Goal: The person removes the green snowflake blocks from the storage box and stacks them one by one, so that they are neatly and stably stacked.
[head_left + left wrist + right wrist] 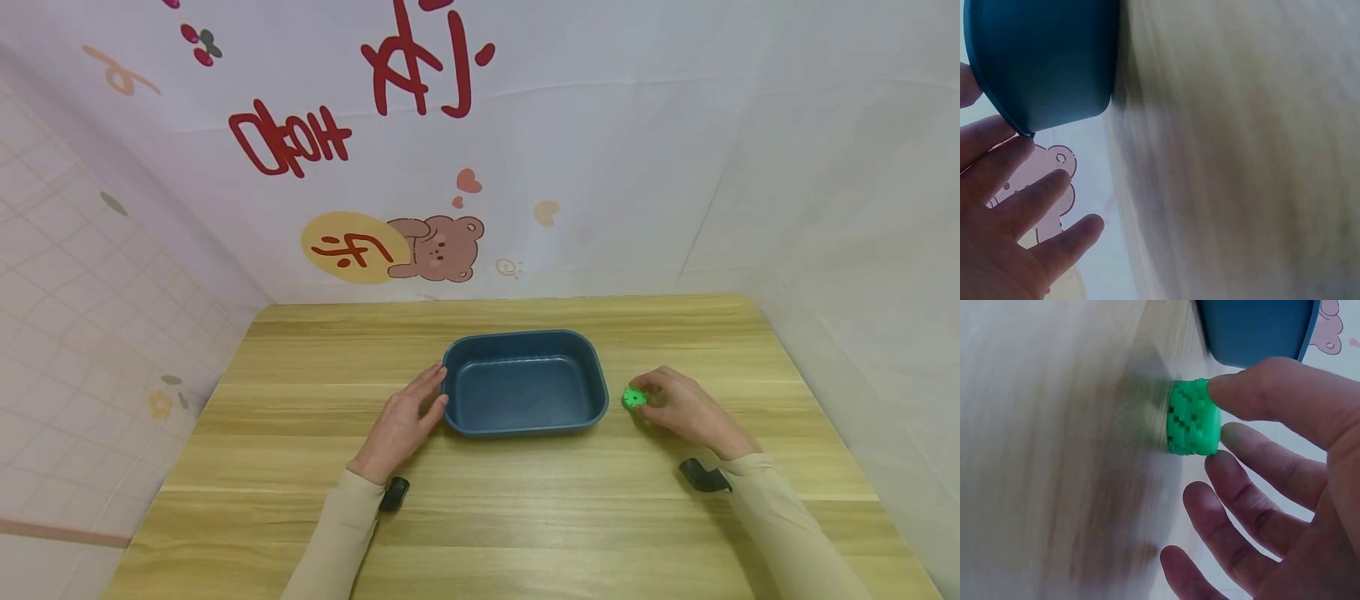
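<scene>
A dark blue rectangular plastic basin (pixel 517 392) stands on the wooden table. At its left rim rests my left hand (pixel 405 421), with the fingertips touching the rim and the fingers spread fairly straight in the left wrist view. To the right of the basin, my right hand (pixel 678 404) pinches a short stack of bright green notched discs (pixel 1192 419) between thumb and fingers. From above, only the round top disc (pixel 634 398) with its centre hole shows. The stack is at or just above the tabletop; which of these cannot be told. The right hand's other fingers are spread below it.
The wooden table (pixel 525 517) runs back to a white cloth wall (pixel 600 167) printed with a bear, hearts and red lettering. Cloth also hangs along the left and right sides. A black wrist mount (pixel 394 494) sits under the left wrist, another (pixel 703 475) by the right.
</scene>
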### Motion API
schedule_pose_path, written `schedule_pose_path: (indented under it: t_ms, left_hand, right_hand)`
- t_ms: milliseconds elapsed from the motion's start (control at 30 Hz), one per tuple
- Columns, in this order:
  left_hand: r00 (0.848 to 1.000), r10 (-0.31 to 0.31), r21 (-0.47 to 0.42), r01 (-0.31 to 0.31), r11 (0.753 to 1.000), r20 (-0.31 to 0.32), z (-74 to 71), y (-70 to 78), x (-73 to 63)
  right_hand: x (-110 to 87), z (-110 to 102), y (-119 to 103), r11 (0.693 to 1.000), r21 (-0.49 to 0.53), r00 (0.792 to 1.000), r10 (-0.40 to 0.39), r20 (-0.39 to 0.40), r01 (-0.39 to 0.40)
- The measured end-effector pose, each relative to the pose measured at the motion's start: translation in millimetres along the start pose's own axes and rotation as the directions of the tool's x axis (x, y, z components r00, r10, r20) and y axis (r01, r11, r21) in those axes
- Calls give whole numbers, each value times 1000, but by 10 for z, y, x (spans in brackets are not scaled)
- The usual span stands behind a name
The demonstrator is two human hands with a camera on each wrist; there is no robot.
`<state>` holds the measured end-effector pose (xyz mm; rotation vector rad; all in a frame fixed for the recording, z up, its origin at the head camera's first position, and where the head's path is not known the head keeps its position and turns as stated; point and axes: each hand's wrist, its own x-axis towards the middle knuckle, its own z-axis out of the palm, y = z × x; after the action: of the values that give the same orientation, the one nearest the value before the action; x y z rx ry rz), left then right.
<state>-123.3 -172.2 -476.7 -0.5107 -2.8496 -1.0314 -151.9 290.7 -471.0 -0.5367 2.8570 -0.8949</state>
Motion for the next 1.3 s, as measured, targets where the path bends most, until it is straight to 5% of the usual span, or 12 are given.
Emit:
schedule_pose_path:
  t_ms: [333, 733, 1033, 1300]
  left_hand:
    - [1000, -3, -1, 3, 1000, -3, -5, 2, 0]
    - [1000, 18, 39, -18, 999, -2, -51, 15, 13]
    - [998, 63, 151, -61, 987, -6, -57, 10, 53]
    - [994, 87, 198, -71, 978, -73, -105, 62, 73]
  right_hand:
    - [-20, -72, -86, 999, 41, 997, -2, -77, 5]
    - [75, -62, -440, 996, 30, 982, -79, -173, 85]
    - [181, 62, -690, 990, -37, 974, -139, -177, 135]
    - [270, 171, -832, 980, -130, 969, -171, -181, 148]
